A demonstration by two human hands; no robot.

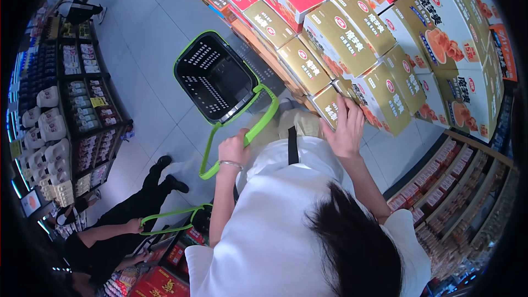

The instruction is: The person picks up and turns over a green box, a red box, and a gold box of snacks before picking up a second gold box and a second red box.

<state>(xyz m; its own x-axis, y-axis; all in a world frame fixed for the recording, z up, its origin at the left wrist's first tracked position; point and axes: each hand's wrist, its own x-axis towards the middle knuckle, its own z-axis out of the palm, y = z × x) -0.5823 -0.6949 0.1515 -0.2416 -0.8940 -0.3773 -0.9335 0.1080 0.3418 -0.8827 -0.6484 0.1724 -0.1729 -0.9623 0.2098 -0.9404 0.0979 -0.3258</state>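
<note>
My left hand (234,148) is closed around the green handle (258,124) of a black shopping basket (214,77) with a green rim. The basket hangs in front of me and looks empty. My right hand (346,126) lies with fingers spread on a gold carton (328,105) at the lower edge of a stacked display of gold, red and white cartons (352,27). A bracelet circles my left wrist. My white shirt and dark hair fill the lower part of the view.
Another person in black (118,223) stands at lower left, holding a second green-handled basket (181,214). Product shelves (82,110) line the left side, more shelves (456,187) the right. Red boxes (159,283) sit low by my side. Grey floor tiles (143,33) stretch ahead.
</note>
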